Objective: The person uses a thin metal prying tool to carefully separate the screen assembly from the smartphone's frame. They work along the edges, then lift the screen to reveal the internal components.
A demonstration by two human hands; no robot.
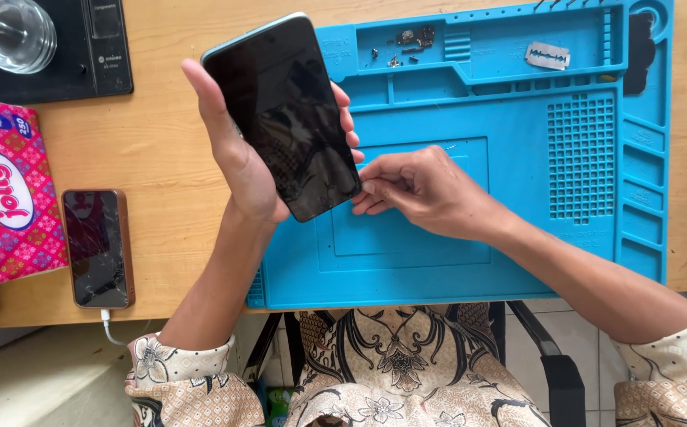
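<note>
At the far left of the frame a pink tissue box lies on the wooden desk, with a clear glass on a black device in the upper left corner, and just right of the box a smartphone with a cracked screen rests face up, a white cable plugged into its lower end. Left of centre, the person's left hand holds a dark-screened smartphone tilted above the desk, palm cradling its back, thumb along the left edge and fingertips curled over the right edge, apparently to steady it. The right hand reaches in from the lower right, forearm crossing a blue silicone repair mat, its fingers pinched together at the phone's lower right corner; whether they grip a small tool or part cannot be told. In the mat's upper trays lie small screws and parts and, toward the upper right, a razor blade, seemingly kept sorted and within reach.
</note>
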